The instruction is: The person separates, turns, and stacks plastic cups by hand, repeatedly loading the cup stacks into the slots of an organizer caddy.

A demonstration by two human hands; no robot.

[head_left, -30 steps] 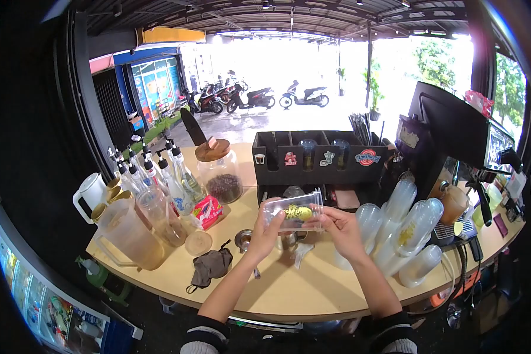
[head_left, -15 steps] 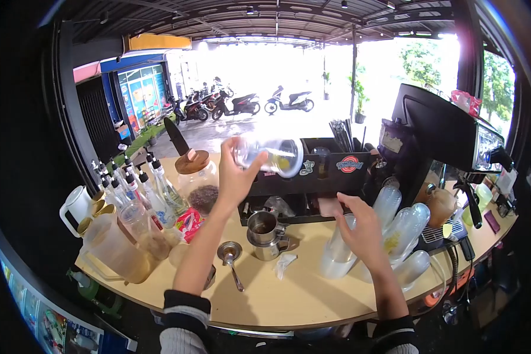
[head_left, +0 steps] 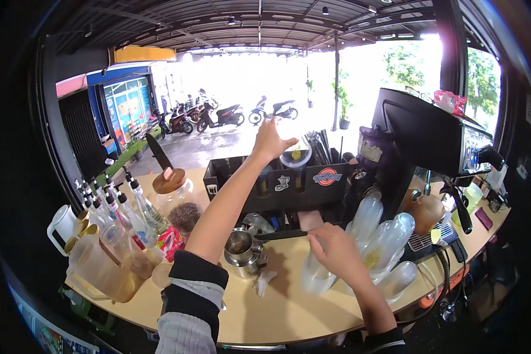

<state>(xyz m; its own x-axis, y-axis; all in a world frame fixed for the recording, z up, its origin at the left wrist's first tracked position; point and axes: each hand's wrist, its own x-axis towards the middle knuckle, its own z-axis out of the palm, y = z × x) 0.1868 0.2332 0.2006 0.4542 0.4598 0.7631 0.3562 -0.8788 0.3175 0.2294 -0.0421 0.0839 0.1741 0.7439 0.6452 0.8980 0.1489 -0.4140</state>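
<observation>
My left hand (head_left: 271,143) reaches out over the black organizer box (head_left: 248,197), closed on a clear plastic cup (head_left: 295,156) with a yellow print. Part of that cup is hidden by my fingers. Lower right, the curled fingers of my right hand (head_left: 339,252) close around the upper part of a clear plastic cup (head_left: 317,278), which looks blurred. Beside it, stacks of clear cups (head_left: 389,239) lean together on the counter. Two stacked metal cups (head_left: 242,251) stand near my left forearm, with a crumpled tissue (head_left: 265,283) next to them.
At left are pump bottles (head_left: 133,203), a plastic pitcher (head_left: 103,268) and a wooden-lidded jar (head_left: 180,203). A coffee machine (head_left: 425,130) and a dark grinder (head_left: 371,150) stand at right. Dark straws (head_left: 318,146) rise from the organizer. Motorbikes are parked beyond the counter.
My left hand has carried its cup to the right and farther over the organizer. My right hand's fingers have curled in around the cup. The view has shifted slightly.
</observation>
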